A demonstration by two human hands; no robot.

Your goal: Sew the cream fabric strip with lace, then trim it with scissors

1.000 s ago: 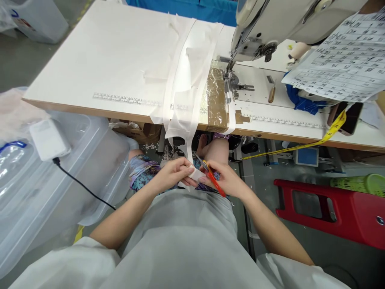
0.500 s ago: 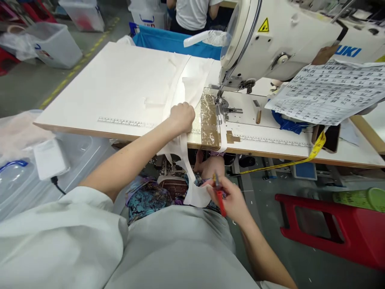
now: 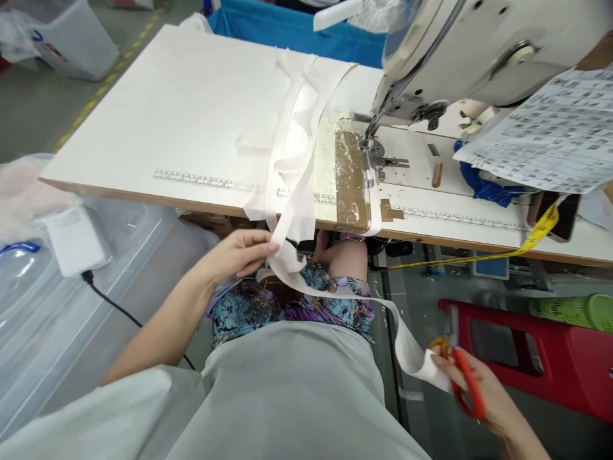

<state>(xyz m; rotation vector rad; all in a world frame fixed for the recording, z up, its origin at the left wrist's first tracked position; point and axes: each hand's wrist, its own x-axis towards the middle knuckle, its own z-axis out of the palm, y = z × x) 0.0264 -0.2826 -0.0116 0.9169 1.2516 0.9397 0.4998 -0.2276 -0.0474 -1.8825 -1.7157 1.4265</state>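
A long white fabric strip (image 3: 330, 293) droops in a curve across my lap between my two hands. My left hand (image 3: 249, 250) pinches it just off the front edge of the sewing table (image 3: 191, 115). Out at the lower right, my right hand (image 3: 479, 386) grips red-handled scissors (image 3: 470, 387) and the strip's far end together, somewhat blurred. More white fabric pieces (image 3: 297, 128) lie on the table and hang over its edge, left of the sewing machine (image 3: 431, 70). A narrow white band hangs over the edge below the presser foot.
A yellow tape measure (image 3: 531, 239) trails from the table's right side, beside a dark phone (image 3: 554, 216). Written sheets (image 3: 555, 134) hang by the machine. A red stool (image 3: 550, 364) stands at right, a clear plastic bin (image 3: 143, 262) at left, a blue cloth bin (image 3: 287, 32) behind.
My left hand has come off the table toward me. My right hand has swung far out to the right with the scissors and strip end, stretching the strip across. The view has shifted.
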